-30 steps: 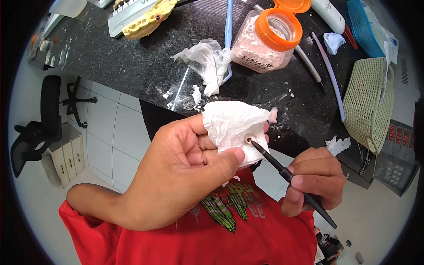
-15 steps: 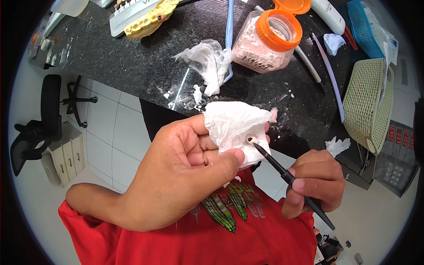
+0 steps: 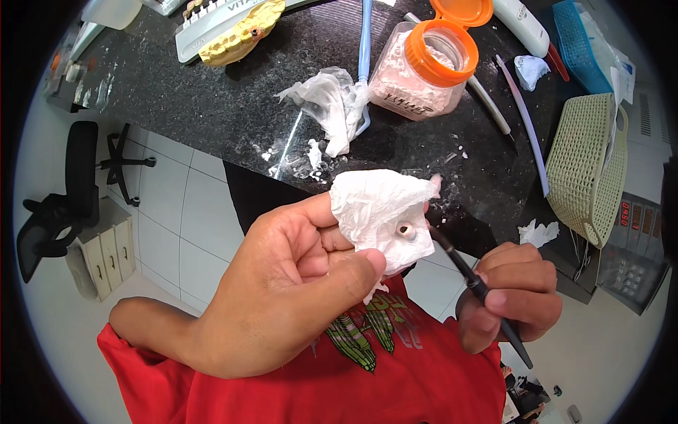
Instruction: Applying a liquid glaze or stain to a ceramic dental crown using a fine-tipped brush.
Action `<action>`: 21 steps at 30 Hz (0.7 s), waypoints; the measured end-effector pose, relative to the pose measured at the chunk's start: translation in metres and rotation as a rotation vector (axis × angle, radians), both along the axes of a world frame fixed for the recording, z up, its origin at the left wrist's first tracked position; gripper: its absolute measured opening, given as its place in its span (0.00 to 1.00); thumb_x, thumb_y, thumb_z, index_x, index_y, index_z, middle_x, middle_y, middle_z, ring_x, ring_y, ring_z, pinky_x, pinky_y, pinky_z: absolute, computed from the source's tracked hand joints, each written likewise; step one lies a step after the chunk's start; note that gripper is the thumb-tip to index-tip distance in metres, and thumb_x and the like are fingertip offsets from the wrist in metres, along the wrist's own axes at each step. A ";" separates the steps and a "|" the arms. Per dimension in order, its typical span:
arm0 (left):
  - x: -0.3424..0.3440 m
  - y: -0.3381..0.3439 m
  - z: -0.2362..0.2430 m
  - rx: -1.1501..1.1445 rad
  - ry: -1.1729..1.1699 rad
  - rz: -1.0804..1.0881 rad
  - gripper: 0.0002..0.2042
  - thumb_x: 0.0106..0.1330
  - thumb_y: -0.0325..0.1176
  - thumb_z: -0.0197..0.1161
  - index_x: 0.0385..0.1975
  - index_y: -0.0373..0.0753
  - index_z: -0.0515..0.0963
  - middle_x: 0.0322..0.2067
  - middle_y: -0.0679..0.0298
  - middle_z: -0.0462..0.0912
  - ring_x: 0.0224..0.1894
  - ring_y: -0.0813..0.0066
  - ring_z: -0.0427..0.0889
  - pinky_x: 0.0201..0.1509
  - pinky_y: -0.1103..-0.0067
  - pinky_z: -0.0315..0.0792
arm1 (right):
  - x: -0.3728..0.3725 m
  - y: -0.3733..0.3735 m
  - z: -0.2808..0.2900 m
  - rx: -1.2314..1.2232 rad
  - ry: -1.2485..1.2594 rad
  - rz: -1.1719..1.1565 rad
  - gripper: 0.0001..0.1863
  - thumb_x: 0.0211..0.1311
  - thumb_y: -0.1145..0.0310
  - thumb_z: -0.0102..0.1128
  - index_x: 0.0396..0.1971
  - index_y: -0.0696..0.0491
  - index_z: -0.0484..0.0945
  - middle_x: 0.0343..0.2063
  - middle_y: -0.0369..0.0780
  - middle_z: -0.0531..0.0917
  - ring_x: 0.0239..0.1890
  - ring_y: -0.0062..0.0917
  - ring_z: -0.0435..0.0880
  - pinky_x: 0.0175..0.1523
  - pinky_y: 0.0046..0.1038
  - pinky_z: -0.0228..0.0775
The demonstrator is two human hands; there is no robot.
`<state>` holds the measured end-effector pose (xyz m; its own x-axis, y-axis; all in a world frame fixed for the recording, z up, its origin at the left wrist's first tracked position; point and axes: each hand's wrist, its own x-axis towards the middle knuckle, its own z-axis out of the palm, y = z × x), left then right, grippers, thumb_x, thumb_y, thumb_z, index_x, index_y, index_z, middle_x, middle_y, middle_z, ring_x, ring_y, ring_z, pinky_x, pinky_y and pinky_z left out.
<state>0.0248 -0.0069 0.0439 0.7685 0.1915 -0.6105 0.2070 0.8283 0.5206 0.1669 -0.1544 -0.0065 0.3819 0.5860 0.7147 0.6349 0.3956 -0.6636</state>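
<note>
My left hand [image 3: 304, 283] grips a crumpled white tissue [image 3: 374, 205], its thumb pressing on the lower edge. On the tissue rests a small whitish dental crown [image 3: 407, 232] with its dark hollow turned up. My right hand [image 3: 512, 297] pinches a slim black brush [image 3: 477, 284], tilted with its tip up and to the left. That tip is beside the tissue's right edge, apart from the crown. Beyond my hands, a clear jar [image 3: 417, 78] with an orange rim stands open, holding pale pink powder.
A yellow dental model [image 3: 240, 35] lies against a grey shade guide [image 3: 226, 21] on the black counter [image 3: 191, 92]. Another crumpled tissue [image 3: 332, 106] touches a blue-handled tool [image 3: 365, 42]. At right are a purple stick [image 3: 522, 120], a green basket [image 3: 586, 162] and a keypad device [image 3: 632, 247].
My right hand has drawn the brush tip out of the crown, moving right and slightly down. The tissue and left hand have shifted a little downward.
</note>
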 end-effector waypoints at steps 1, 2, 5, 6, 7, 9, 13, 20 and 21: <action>-0.001 0.000 -0.001 -0.017 -0.008 0.007 0.23 0.61 0.21 0.52 0.57 0.24 0.57 0.58 0.43 0.64 0.60 0.59 0.67 0.65 0.68 0.59 | 0.001 -0.001 0.002 -0.045 -0.013 0.040 0.10 0.43 0.76 0.61 0.29 0.56 0.74 0.21 0.38 0.75 0.17 0.21 0.75 0.17 0.18 0.70; -0.001 0.000 -0.001 -0.033 -0.016 0.015 0.24 0.61 0.22 0.52 0.57 0.24 0.57 0.58 0.43 0.64 0.60 0.60 0.67 0.65 0.68 0.60 | 0.002 -0.002 0.003 -0.089 -0.025 0.081 0.10 0.43 0.76 0.61 0.29 0.56 0.74 0.21 0.38 0.75 0.17 0.21 0.75 0.17 0.18 0.70; 0.000 0.001 0.001 -0.045 -0.008 -0.003 0.24 0.62 0.23 0.53 0.57 0.24 0.57 0.58 0.44 0.64 0.60 0.60 0.67 0.65 0.68 0.60 | 0.004 -0.004 0.002 -0.108 -0.051 0.099 0.11 0.42 0.76 0.62 0.30 0.56 0.74 0.21 0.38 0.75 0.17 0.22 0.75 0.18 0.18 0.71; 0.000 0.001 0.000 -0.046 -0.009 -0.002 0.24 0.62 0.23 0.53 0.57 0.24 0.57 0.58 0.44 0.64 0.60 0.60 0.67 0.65 0.68 0.60 | 0.005 -0.004 0.002 -0.108 -0.051 0.100 0.11 0.42 0.76 0.62 0.30 0.56 0.74 0.21 0.38 0.75 0.17 0.22 0.75 0.18 0.18 0.71; -0.001 0.001 0.000 -0.048 -0.023 0.004 0.24 0.62 0.24 0.53 0.57 0.24 0.57 0.58 0.44 0.64 0.60 0.61 0.67 0.65 0.68 0.60 | 0.005 -0.004 0.003 -0.108 -0.053 0.115 0.11 0.42 0.76 0.62 0.29 0.56 0.74 0.21 0.38 0.75 0.17 0.21 0.75 0.18 0.18 0.71; -0.001 0.000 0.000 -0.050 -0.039 0.010 0.24 0.62 0.24 0.53 0.58 0.24 0.56 0.58 0.44 0.64 0.60 0.61 0.67 0.65 0.68 0.60 | 0.005 -0.003 0.004 -0.107 -0.056 0.131 0.11 0.41 0.76 0.62 0.29 0.56 0.75 0.20 0.38 0.75 0.17 0.21 0.75 0.18 0.18 0.71; -0.001 0.001 -0.001 -0.047 -0.037 0.010 0.25 0.62 0.24 0.53 0.58 0.24 0.56 0.58 0.44 0.64 0.60 0.62 0.67 0.65 0.69 0.60 | 0.003 0.000 0.004 -0.121 -0.058 0.118 0.10 0.40 0.76 0.63 0.26 0.56 0.75 0.19 0.38 0.76 0.17 0.21 0.75 0.17 0.19 0.71; 0.000 0.002 0.000 -0.053 -0.035 0.004 0.25 0.62 0.24 0.52 0.58 0.24 0.56 0.58 0.44 0.64 0.61 0.61 0.66 0.64 0.69 0.61 | 0.002 0.000 0.004 -0.102 -0.069 0.093 0.09 0.39 0.76 0.62 0.26 0.56 0.76 0.18 0.37 0.75 0.16 0.20 0.75 0.16 0.18 0.70; 0.000 0.002 0.000 -0.053 -0.034 0.005 0.25 0.62 0.24 0.52 0.58 0.24 0.56 0.58 0.44 0.64 0.61 0.61 0.66 0.64 0.69 0.61 | 0.002 0.001 0.003 -0.102 -0.069 0.093 0.09 0.39 0.76 0.62 0.26 0.56 0.76 0.18 0.37 0.75 0.16 0.20 0.75 0.16 0.18 0.70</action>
<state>0.0247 -0.0046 0.0439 0.7884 0.1632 -0.5931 0.1858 0.8560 0.4825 0.1686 -0.1535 -0.0032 0.2748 0.6874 0.6722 0.6439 0.3876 -0.6596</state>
